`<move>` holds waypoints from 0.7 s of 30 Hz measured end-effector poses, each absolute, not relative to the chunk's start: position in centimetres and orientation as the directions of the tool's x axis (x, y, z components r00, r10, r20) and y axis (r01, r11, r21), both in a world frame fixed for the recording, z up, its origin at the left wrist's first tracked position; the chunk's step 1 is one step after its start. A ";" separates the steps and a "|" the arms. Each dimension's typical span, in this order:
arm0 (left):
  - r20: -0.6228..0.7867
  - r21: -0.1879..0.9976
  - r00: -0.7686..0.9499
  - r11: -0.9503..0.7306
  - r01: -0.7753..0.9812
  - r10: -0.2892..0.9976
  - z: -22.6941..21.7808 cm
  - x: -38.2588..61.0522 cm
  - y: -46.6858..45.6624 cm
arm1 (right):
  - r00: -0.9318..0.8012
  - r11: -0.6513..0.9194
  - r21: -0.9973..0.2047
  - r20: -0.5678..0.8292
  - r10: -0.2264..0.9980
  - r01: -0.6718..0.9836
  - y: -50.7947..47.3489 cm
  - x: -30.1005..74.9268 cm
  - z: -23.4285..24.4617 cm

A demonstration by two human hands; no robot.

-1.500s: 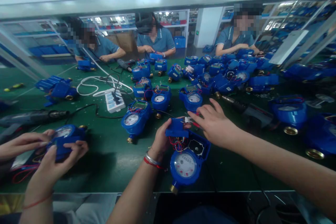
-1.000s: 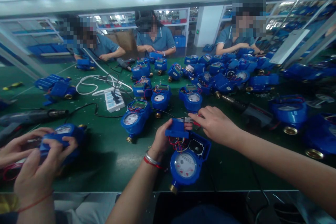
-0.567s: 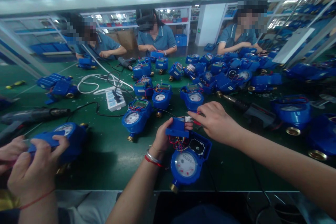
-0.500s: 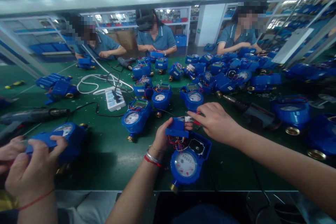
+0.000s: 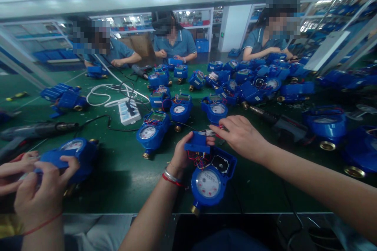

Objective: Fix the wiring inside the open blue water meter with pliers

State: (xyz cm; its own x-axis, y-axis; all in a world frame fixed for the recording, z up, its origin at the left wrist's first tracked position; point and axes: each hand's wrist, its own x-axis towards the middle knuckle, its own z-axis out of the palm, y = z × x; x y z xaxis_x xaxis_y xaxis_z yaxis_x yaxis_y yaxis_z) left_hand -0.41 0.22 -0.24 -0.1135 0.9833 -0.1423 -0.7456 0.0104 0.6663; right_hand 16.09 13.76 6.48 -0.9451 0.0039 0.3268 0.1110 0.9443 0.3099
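A blue water meter [image 5: 209, 182] with a white dial lies open on the green table [image 5: 123, 172] in front of me. My left hand [image 5: 183, 153] grips its blue cover module [image 5: 196, 143], lifted above the meter, with red and coloured wires [image 5: 198, 159] hanging between them. My right hand [image 5: 240, 136] reaches in from the right, fingers pinched on a small white connector with red wires [image 5: 212, 132] at the module's far edge.
Several blue meters [image 5: 181, 110] crowd the table's middle and right. A white power strip [image 5: 127, 112] and cables lie left of centre. A co-worker's hands [image 5: 38, 188] hold another meter [image 5: 72, 156] at the left. Three people sit at the far side. A dark power tool [image 5: 35, 130] lies left.
My hands have stayed almost still on the module and connector. The right fingers curled in from spread to a pinch. The co-worker at the left lifted and shifted a meter cover.
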 end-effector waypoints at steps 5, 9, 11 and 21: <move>-0.133 0.656 -0.104 0.008 -0.755 0.986 -0.3 -0.5 0.3 | -0.945 0.940 0.327 0.328 -0.011 0.102 13.9 16.0 6.4; -0.156 0.640 -0.110 0.015 -0.768 0.982 0.0 -0.4 0.2 | -0.942 0.942 0.319 0.334 -0.009 0.104 13.9 16.0 6.3; -0.158 0.639 -0.120 0.009 -0.769 0.980 0.1 -0.3 0.2 | -0.942 0.941 0.322 0.336 -0.012 0.102 13.9 16.0 6.3; -0.148 0.636 -0.088 0.027 -0.771 0.985 -0.4 -0.5 0.3 | -0.930 0.938 0.333 0.366 -0.038 0.092 14.0 15.9 6.3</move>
